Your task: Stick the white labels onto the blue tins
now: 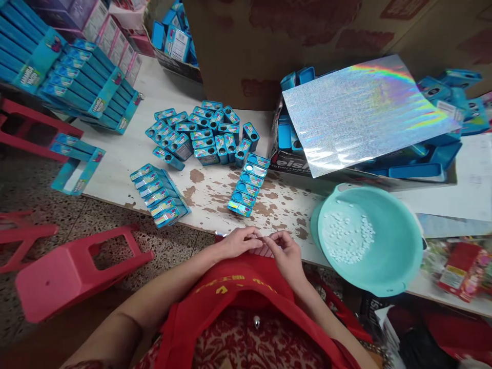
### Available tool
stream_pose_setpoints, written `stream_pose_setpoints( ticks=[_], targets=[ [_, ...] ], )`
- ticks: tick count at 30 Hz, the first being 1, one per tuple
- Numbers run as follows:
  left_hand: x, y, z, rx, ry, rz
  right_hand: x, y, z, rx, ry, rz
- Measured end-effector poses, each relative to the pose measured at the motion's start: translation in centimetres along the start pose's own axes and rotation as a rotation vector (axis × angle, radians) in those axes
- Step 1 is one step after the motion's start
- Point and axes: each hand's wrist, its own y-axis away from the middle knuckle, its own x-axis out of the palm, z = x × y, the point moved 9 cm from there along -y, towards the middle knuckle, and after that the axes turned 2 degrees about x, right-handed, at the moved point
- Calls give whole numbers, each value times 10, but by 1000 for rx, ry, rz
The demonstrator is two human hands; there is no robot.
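My left hand (240,242) and my right hand (285,252) meet over my lap at the table's front edge. Both have their fingers pinched together, and what they pinch is too small or hidden to make out. Below the fingertips lies a pale pink striped piece (264,251), partly covered by the hands. Just beyond them stands a row of small blue boxes (249,185), some with a round opening on top. To the left sits another row of blue boxes (157,196) packed side by side. Behind is a loose cluster of blue boxes (207,130) with round holes.
A turquoise basin (395,246) with many small white pieces (346,233) stands at right. Behind it, a shiny silver sheet (369,113) covers a carton (330,177) of blue boxes. Filled blue display trays (88,82) stack at far left, above a red stool (65,271).
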Motion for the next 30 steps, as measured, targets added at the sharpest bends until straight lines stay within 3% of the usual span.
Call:
stream_pose_setpoints(
  ticks=[3,10,13,18,21,23,26,28,30],
  targets=[
    [-18,3,-4,-116,-55,-28,6,-13,4,51,-91,-74],
    [-121,-18,-29,-85,-384,-200,50,-64,9,29,-71,-313],
    [-143,-34,-27,-50,-446,-162,62,-81,3,41,-53,-400],
    [-140,-50,4,9,-241,-90,66,-88,-2,-5,19,-444],
    [-137,-45,39,-111,-225,-207,58,-85,-9,30,2,-495],
    [-141,-36,52,-190,-266,-381,59,-87,-17,80,-51,-469],
    [-140,-23,41,-108,-284,-573,65,-95,-22,100,-108,-382],
    [-129,-20,31,-63,-331,-505,63,-98,-21,96,-115,-371],
    [-120,-11,33,-135,-420,-420,57,-98,-20,81,-155,-340]
  ],
)
